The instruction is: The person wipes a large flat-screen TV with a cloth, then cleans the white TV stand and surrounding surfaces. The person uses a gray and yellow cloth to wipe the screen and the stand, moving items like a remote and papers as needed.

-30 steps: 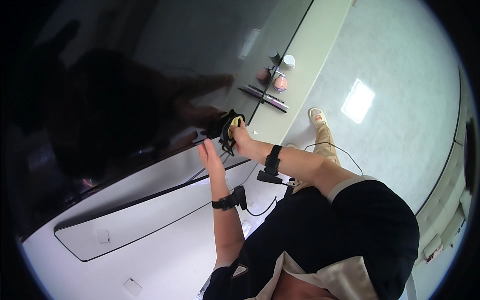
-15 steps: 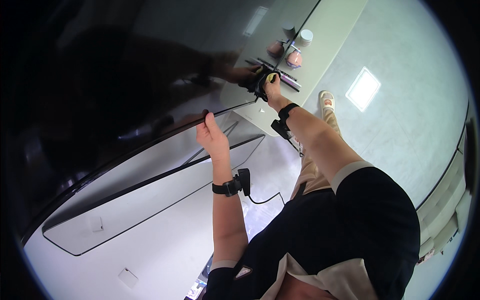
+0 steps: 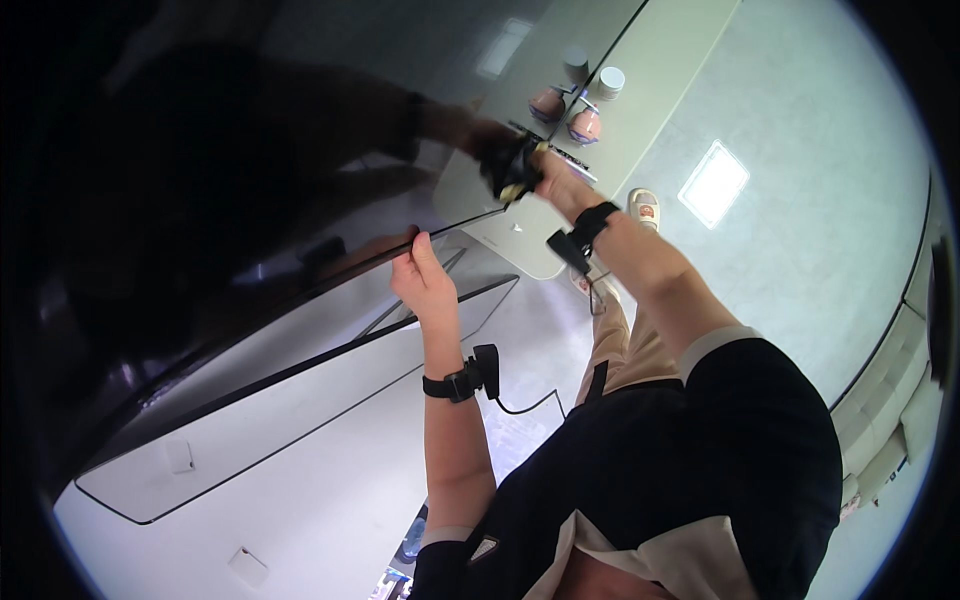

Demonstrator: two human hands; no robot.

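Note:
A large, glossy black screen like a television fills the upper left and mirrors my arms. My left hand pinches its lower edge, thumb uppermost. At the screen's lower right corner my right hand grips a bunched black cloth with yellowish patches and presses it to the glossy face. Motion blurs the cloth, and some of my right fingers are hidden behind it. Both wrists carry black straps with small boxes.
On a pale, round-cornered cabinet stand a white jar and a pink bottle, near the cloth. Long thin items lie beside them. Below the screen is a black-edged panel. A pale sofa stands at far right.
My right hand has shifted slightly right and down, and the cloth has turned and bunched differently against the screen. My left hand keeps its hold on the edge.

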